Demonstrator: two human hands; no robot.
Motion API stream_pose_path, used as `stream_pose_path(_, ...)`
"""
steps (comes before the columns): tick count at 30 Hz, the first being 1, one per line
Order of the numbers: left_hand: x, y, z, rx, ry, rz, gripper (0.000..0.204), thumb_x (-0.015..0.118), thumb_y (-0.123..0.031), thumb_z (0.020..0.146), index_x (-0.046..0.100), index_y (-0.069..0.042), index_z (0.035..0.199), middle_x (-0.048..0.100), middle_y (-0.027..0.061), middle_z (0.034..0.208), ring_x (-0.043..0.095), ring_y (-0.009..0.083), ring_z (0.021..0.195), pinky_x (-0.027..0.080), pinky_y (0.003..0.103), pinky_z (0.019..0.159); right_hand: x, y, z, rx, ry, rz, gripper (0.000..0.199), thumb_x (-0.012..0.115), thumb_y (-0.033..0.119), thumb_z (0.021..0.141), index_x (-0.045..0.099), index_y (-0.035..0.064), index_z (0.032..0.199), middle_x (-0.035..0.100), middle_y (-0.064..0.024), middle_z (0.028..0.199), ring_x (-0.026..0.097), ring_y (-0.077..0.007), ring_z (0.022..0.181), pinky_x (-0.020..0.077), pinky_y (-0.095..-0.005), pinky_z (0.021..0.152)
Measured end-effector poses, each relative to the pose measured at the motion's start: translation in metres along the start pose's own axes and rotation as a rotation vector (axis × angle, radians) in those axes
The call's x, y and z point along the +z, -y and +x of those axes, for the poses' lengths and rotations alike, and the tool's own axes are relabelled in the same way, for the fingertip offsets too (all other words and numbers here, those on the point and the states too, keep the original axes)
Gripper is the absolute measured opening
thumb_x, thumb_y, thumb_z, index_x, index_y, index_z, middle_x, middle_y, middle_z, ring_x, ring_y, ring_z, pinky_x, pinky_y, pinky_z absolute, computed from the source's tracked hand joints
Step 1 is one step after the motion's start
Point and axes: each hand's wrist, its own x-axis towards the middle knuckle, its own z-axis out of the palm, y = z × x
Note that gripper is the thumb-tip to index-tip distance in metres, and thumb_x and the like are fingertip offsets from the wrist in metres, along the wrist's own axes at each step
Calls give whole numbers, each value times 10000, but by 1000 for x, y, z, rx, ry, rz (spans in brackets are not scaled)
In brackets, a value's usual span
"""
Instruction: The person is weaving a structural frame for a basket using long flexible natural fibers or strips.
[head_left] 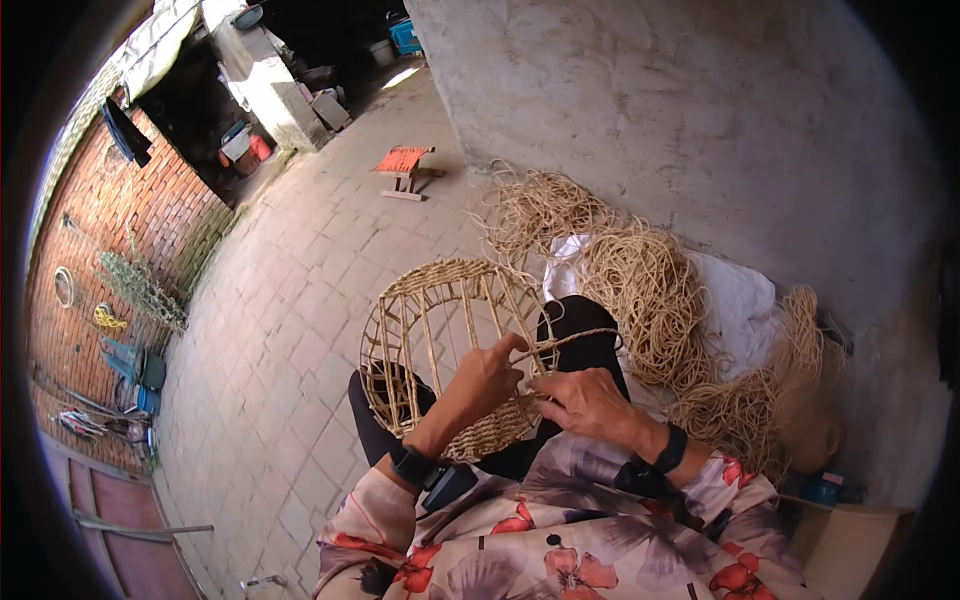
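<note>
A half-woven basket [470,270] of pale straw rope rests across my lap, with open upright ribs and a tightly plaited band along its rim. My left hand [487,378] is closed at the basket's right side, its index finger bent over a strand of straw rope [585,334]. That strand runs from the ribs out to the right, over my dark-trousered knee. Close beside it, my right hand [592,404] pinches at the basket's near right edge with thumb and fingers. What lies between the right fingertips is mostly hidden.
Large heaps of loose straw rope [645,290] lie on a white sack [738,305] along the grey wall [680,110] at right. A low orange-topped folding stool [404,160] stands ahead on the paving. A cardboard box [850,545] is at the lower right.
</note>
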Motion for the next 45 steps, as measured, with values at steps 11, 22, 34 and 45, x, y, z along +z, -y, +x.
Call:
stream_pose_path(11,-40,9,-89,-394,-67,-1026,218,480,-108,989,561,-86,1189,541,-38,735,449,22,582,343,192,486,3,-2,-4,4,14,-79,347,654,248,843,626,82,1147,681,-136,877,660,-330,758,520,-425,646)
stream_pose_path(22,-87,11,-120,-294,-151,-1032,179,589,-160,969,626,-7,1055,637,12,828,600,77,669,516,229,599,28,49,58,-174,-194,372,254,593,124,899,627,29,1132,634,-180,953,642,-352,818,517,-398,702)
stream_pose_path(34,-45,17,-48,-203,-152,-345,366,536,-67,902,530,-100,1267,650,169,954,640,217,639,523,344,579,24,29,45,240,-240,93,214,650,208,834,627,19,737,591,-203,653,620,-357,610,478,-409,554)
stream_pose_path(45,-88,27,-74,-276,-120,-306,271,608,-72,859,610,-92,1129,576,47,651,544,140,541,415,306,480,22,35,61,72,-349,129,175,679,184,840,648,28,914,654,-149,848,628,-297,603,486,-398,555)
